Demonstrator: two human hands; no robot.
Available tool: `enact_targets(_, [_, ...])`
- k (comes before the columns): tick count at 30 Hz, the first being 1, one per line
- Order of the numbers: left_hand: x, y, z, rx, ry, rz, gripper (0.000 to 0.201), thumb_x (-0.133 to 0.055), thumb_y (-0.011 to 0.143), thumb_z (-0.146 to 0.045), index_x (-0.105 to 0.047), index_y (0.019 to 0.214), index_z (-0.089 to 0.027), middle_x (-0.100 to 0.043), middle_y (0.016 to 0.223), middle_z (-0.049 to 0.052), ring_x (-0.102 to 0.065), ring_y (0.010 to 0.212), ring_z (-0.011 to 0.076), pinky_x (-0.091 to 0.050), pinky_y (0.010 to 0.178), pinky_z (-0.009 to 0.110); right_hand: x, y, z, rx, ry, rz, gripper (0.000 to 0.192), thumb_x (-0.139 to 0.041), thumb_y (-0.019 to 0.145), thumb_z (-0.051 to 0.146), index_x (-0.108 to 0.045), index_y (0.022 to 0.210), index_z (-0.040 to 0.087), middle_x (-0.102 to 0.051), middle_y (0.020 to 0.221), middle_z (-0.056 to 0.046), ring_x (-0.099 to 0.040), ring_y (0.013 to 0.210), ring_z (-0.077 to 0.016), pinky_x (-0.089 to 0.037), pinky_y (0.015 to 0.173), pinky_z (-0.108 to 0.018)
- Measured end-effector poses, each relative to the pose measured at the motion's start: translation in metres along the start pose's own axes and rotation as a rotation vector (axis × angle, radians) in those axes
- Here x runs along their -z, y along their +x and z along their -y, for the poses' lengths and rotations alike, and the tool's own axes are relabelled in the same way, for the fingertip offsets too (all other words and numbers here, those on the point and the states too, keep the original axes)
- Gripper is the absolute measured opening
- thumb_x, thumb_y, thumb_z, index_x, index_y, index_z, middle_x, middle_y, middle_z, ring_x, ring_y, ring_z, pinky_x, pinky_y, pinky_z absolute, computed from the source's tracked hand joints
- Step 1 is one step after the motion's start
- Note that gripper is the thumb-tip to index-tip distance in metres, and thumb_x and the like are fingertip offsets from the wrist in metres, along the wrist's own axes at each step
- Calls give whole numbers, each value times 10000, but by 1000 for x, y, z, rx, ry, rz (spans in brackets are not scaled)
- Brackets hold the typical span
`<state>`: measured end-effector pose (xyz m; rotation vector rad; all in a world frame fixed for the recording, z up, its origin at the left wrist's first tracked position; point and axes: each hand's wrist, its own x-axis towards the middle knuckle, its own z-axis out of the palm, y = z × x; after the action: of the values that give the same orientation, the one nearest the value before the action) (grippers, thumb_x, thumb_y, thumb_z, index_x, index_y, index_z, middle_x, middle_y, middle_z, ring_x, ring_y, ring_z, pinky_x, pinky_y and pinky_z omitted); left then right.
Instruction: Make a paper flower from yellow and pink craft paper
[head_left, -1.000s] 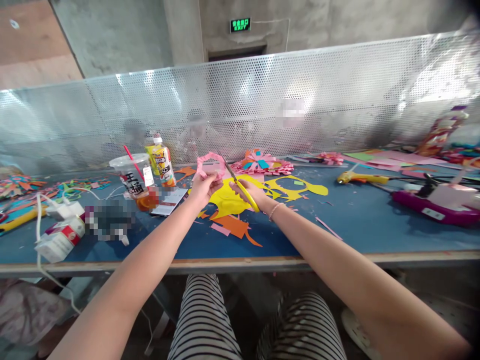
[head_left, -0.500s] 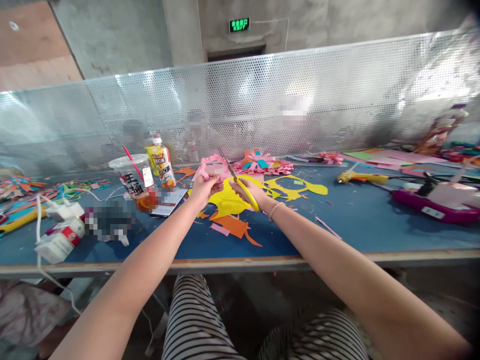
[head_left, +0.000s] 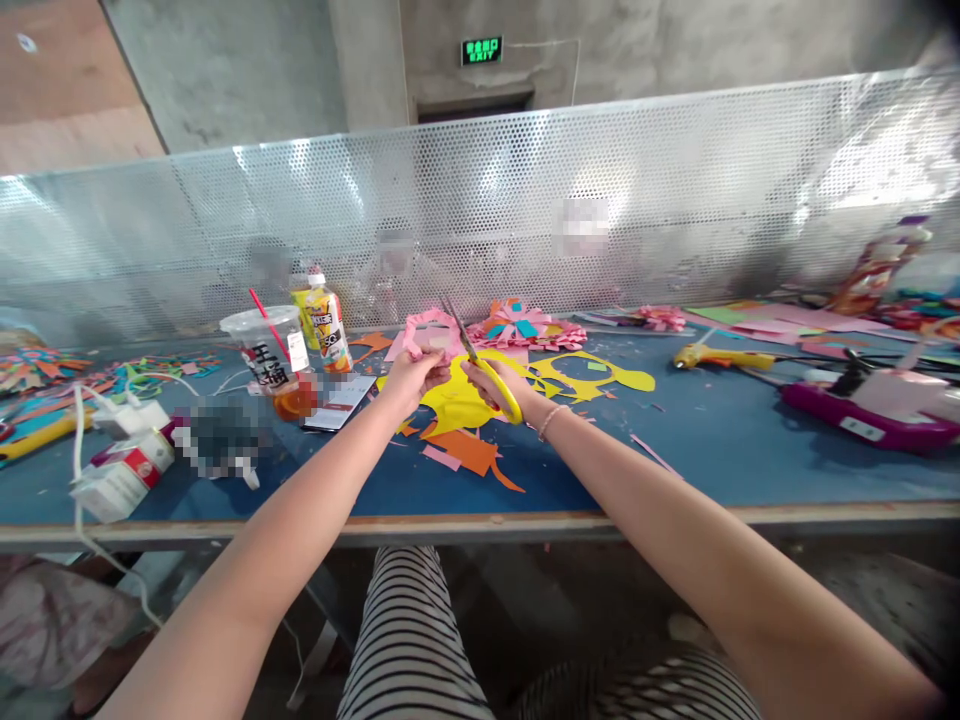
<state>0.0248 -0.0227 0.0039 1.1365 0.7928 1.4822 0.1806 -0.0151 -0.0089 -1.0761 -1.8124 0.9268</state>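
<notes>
Left grip (head_left: pixel 411 384) pinching paper (head_left: pixel 427 316), right (head_left: pixel 523 388) round scissors (head_left: pixel 488 371)

- The left hand (head_left: pixel 415 382) is covering part of the pink paper ring (head_left: pixel 413 330).
- The right hand (head_left: pixel 523 386) is masking part of the scissors (head_left: pixel 495 379).
- Coarse blurring is hiding some dark thing (head_left: pixel 221 437) beside the white box (head_left: pixel 124 478).
- The purple case (head_left: pixel 862 415) is running past the right edge.
- I'm losing both forearms (head_left: pixel 300 515) at the bottom edge.

Scissors (head_left: pixel 498 380), paper scraps (head_left: pixel 466 452) and a glue gun (head_left: pixel 726 357) suggest a craft workshop.
</notes>
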Motion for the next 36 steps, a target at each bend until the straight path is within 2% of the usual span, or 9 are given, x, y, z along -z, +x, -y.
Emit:
enact_targets(7, [0,1,1,4,0,-10,100,-632,666,-166,-535,676,-147,-591,586,-12,-546,483,56,-488,528,200,1,3,-3,24,-42,0,437,-497,719,599,-405,619,184,-332,415,69,-293,335,-44,-220,340,-196])
enact_targets(28, [3,3,-1,15,14,-54,145,-659,641,-174,-518,654,-145,-568,545,-20,-537,468,66,-484,521,213,4,-3,5,-43,-104,-40,402,-552,705,534,-428,574,175,-348,349,59,-319,268,-53,-227,297,-196])
enact_targets(36, [10,10,1,-64,12,-148,183,-676,612,-215,-515,664,-145,-532,520,-43,-518,450,54,-461,495,191,6,-3,4,-38,-138,-44,409,-564,696,529,-442,554,166,-380,362,44,-341,285,-53,-248,306,-192])
